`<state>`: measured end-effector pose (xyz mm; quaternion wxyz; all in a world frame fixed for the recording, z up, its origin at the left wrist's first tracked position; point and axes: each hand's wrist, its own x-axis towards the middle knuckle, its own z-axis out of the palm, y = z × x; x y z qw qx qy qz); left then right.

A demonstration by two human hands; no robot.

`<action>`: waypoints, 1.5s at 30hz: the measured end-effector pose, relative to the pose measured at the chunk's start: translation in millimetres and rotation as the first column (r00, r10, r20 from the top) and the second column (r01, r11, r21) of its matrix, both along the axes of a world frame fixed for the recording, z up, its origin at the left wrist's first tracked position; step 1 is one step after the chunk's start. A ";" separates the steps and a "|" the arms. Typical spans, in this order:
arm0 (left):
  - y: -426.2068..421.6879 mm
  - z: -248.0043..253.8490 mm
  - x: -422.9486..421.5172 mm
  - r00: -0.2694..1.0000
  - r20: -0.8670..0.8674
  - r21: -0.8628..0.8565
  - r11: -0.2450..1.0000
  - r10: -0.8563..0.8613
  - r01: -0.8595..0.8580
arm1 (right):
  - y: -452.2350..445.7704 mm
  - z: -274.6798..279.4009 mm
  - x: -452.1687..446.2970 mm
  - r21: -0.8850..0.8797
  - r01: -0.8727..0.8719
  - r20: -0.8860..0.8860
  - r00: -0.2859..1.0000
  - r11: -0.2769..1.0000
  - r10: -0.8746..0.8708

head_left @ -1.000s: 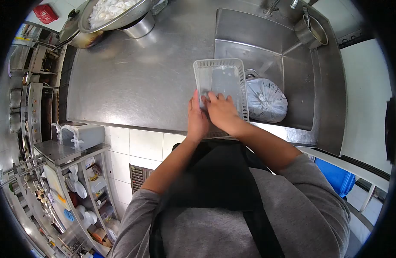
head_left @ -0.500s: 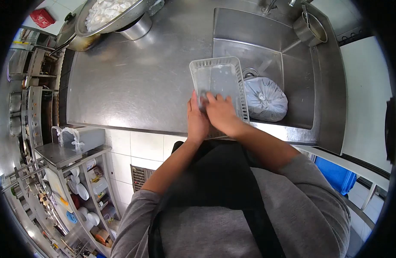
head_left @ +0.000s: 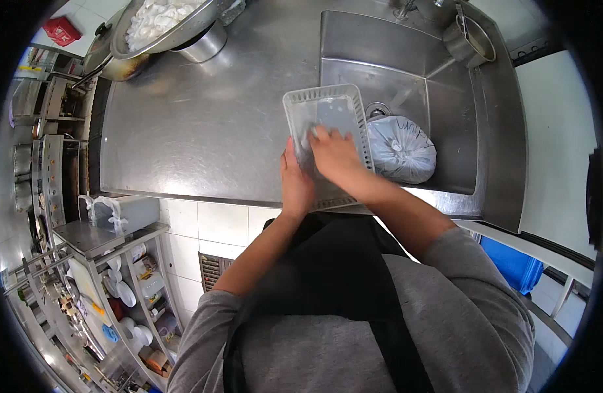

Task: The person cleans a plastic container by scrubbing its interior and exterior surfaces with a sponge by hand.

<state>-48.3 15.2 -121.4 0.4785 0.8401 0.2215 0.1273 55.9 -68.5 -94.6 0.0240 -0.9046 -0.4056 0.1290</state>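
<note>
A translucent, slotted plastic basket [head_left: 361, 124] stands at the counter's front edge, its right side over the sink's edge. My left hand [head_left: 296, 183] is wrapped round the basket's left wall. Inside the basket, my right hand [head_left: 335, 154] reaches over the left part of the floor, fingers bent and blurred; something small and greyish shows at its fingertips, too unclear to name. Close to the basket's right side, a knotted whitish plastic bag [head_left: 403, 149] with dark writing lies in the sink [head_left: 449, 131].
Along the steel counter [head_left: 196, 131], a colander [head_left: 167, 40] of white pieces rests on a metal pot [head_left: 206, 44] at the back left. A saucepan [head_left: 468, 42] sits at the sink's back right corner. Left below, a shelf rack [head_left: 128, 245] holds dishes and a grey bin.
The basket and my left hand have shifted slightly left in view. My right hand has moved a little up and away from my left hand, inside the basket.
</note>
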 end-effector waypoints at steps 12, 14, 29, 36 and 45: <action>-1.2 2.2 1.8 0.999 0.024 0.004 1.000 0.023 -0.023 | -26.8 5.1 -22.2 0.020 0.029 -0.028 0.999 0.999 -0.029; 1.3 3.1 1.8 1.000 0.017 0.042 0.999 0.017 -0.018 | 0.3 -1.4 3.6 0.066 0.049 0.035 0.998 0.997 -0.051; 3.6 2.1 4.0 0.999 0.048 0.014 1.000 -0.019 0.018 | 31.8 -5.5 16.1 0.029 0.029 -0.031 0.999 0.999 -0.028; -0.4 1.4 2.3 0.999 0.030 -0.030 0.999 0.023 -0.022 | 2.2 -2.9 -6.0 0.034 0.000 -0.061 0.998 0.999 0.002; 0.9 -3.1 3.7 1.000 0.016 -0.008 1.000 0.005 -0.005 | 52.4 -5.7 40.7 0.030 0.057 -0.007 0.998 0.998 -0.056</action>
